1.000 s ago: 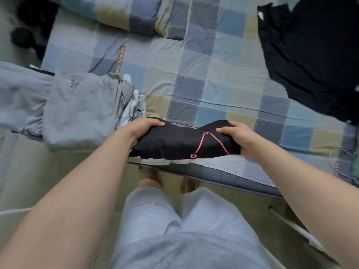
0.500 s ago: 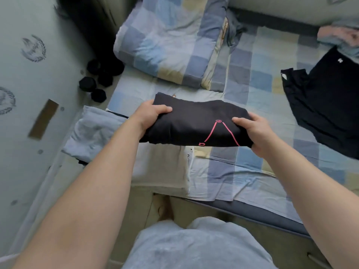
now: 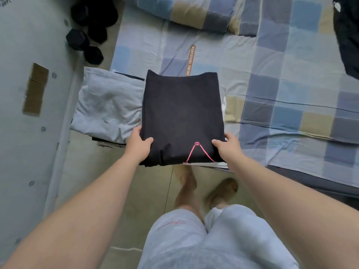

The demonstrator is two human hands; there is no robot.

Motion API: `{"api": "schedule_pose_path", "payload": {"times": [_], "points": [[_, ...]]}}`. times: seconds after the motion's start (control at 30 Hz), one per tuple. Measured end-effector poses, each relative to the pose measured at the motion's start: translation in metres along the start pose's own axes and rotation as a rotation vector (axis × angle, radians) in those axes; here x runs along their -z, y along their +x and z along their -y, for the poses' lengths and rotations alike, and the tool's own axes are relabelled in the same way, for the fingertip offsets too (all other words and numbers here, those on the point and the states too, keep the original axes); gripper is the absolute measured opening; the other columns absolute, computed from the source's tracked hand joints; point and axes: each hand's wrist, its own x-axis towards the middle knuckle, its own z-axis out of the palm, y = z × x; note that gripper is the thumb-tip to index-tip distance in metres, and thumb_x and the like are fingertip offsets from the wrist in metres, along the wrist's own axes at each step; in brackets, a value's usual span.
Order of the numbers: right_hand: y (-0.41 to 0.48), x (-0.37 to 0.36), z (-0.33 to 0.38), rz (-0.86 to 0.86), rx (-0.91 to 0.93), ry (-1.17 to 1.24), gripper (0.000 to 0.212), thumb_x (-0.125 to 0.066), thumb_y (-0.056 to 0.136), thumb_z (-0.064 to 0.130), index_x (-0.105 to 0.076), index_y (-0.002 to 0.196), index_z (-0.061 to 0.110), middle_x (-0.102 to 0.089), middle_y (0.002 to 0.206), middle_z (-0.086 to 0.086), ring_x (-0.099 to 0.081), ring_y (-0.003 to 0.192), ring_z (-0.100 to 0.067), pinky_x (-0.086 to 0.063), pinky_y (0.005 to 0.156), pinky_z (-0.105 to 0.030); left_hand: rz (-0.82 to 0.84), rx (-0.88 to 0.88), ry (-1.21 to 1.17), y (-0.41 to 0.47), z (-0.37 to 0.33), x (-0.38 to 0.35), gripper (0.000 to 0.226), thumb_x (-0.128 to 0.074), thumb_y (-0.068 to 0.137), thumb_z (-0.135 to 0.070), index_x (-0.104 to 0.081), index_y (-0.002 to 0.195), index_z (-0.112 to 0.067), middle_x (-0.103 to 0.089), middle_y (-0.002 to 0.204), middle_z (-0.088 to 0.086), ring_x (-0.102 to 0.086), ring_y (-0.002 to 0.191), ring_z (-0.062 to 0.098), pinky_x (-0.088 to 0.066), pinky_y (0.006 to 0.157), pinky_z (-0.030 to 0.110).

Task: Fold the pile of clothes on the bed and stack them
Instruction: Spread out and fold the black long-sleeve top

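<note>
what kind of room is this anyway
Most likely a bedroom. A bed with a checked sheet fills the right side, a folded black garment held at its edge; a matching checked quilt or pillow lies at its far end, and black dumbbells sit on the floor beside it.

A black folded garment [image 3: 182, 113], a flat rectangle of soft fabric with a thin pink line-and-circle print near its closest edge, sits at the near left corner of the bed [image 3: 272, 94], its near edge hanging past the bed's near edge. The left hand [image 3: 138, 146] and right hand [image 3: 226, 147] grip its two near corners, thumbs on top. It covers the right part of a pale grey folded garment [image 3: 108, 105], creased, which lies along the bed's left edge on darker layers. A black unfolded garment [image 3: 347, 35] lies spread loosely at the bed's far right edge.
</note>
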Motion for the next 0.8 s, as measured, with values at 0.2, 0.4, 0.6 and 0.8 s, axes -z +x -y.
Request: {"api": "schedule_pose_path", "payload": {"times": [0.2,0.4,0.6,0.8], "points": [[-0.011,0.002,-0.012,-0.02,0.023,-0.136,0.039,-0.065,0.093,0.016,-0.056,0.13,0.012,-0.067,0.119,-0.004,-0.066,0.104,-0.024,-0.053,0.092,-0.037,-0.022,-0.01,0.034,0.003,0.015,-0.006,0.049,-0.056,0.097,-0.012,-0.043,0.144,-0.017,-0.056,0.137,-0.001,-0.053,0.11,0.019,-0.039,0.091,0.028],[-0.023,0.006,-0.007,-0.001,-0.032,-0.277,0.052,-0.066,0.093,0.022,-0.046,0.14,0.015,-0.062,0.126,-0.007,-0.061,0.106,-0.026,-0.05,0.089,-0.037,-0.025,-0.061,0.154,-0.003,0.024,-0.001,0.058,-0.059,0.094,-0.016,-0.039,0.149,-0.018,-0.051,0.145,0.004,-0.049,0.131,0.029,-0.04,0.106,0.037],[-0.03,-0.005,0.017,-0.131,0.391,-0.818,0.062,-0.052,0.099,0.037,-0.03,0.155,0.024,-0.03,0.159,-0.003,-0.025,0.145,-0.031,-0.027,0.115,-0.048,-0.158,-0.457,0.479,-0.009,-0.006,-0.013,0.055,-0.05,0.101,-0.03,-0.035,0.153,-0.024,-0.029,0.162,-0.001,-0.016,0.151,0.023,-0.022,0.12,0.045],[0.006,-0.044,-0.002,-0.078,0.534,-1.12,0.063,-0.029,0.103,0.055,-0.004,0.159,0.041,0.011,0.168,0.008,0.013,0.154,-0.026,0.0,0.123,-0.051,0.084,-0.548,0.719,0.032,-0.004,-0.061,0.058,-0.027,0.106,-0.049,-0.011,0.16,-0.036,0.002,0.17,-0.002,0.007,0.155,0.022,-0.002,0.126,0.046]]}}
